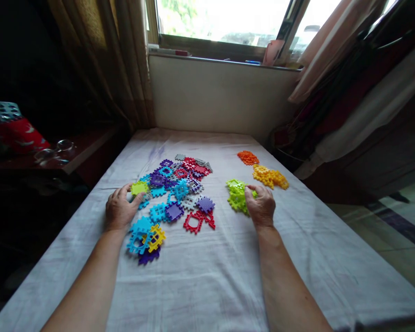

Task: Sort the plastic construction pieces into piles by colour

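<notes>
My left hand (121, 208) is closed on a yellow-green interlocking tile (139, 187), thumb on one side and fingers on the other, at the left edge of a mixed heap. Blue tiles (158, 212), purple tiles (174, 211), red tiles (193, 223) and grey tiles (188, 203) make up that heap. A yellow tile (155, 237) lies at its near end. Over on the right, my right hand (262, 205) pinches at the edge of a lime-green pile of tiles (238, 198). Its fingertips partly cover the green piece they grip.
Behind the lime-green pile lie a yellow-orange pile (271, 176) and an orange pile (248, 157). A white cloth (200, 286) covers the table. Glasses (65, 145) rest on a dark side table at left. Clothes (349, 120) hang at right.
</notes>
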Motion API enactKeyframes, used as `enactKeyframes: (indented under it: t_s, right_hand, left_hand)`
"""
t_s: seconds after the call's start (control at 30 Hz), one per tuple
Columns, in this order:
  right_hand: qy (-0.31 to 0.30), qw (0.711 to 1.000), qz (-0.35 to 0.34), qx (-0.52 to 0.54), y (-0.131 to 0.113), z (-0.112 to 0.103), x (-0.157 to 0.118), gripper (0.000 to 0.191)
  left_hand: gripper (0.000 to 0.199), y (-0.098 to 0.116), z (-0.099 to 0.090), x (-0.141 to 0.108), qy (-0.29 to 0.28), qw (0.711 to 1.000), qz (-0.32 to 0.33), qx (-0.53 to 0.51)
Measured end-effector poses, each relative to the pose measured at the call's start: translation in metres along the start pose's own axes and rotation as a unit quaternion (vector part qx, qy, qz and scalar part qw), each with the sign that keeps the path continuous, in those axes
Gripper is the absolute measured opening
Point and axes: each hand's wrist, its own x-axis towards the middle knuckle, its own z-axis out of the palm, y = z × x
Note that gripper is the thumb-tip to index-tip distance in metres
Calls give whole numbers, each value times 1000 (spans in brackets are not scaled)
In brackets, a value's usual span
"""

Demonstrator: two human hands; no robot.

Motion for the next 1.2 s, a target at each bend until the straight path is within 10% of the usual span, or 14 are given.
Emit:
enactKeyframes:
  t_s: [0.23, 0.43, 0.67, 0.77, 1.0, 1.2]
  right_hand:
    - [-39, 987, -118, 98, -53, 1, -16, 22]
    - [-152, 942, -244, 175, -99, 10, -41, 34]
    - [-205, 912, -290, 207, -117, 13, -49, 20]
    - [-172, 935, -240, 196, -104, 9, -37, 23]
    - [32, 989, 126, 64, 8, 0, 13, 31]
    - [-37, 979, 198, -40, 38, 1, 12, 32]
  left_hand:
    - [59, 24, -15, -11, 29, 995, 29, -90]
    - [60, 68, -21, -30, -122, 960, 178, -176]
    - [62, 85, -20, -40, -207, 938, 180, -211]
    - [61, 81, -22, -38, -208, 941, 150, -219]
    - [40, 13, -20, -2, -22, 1000, 3, -13]
    - [51, -5, -10, 28, -111, 986, -54, 109]
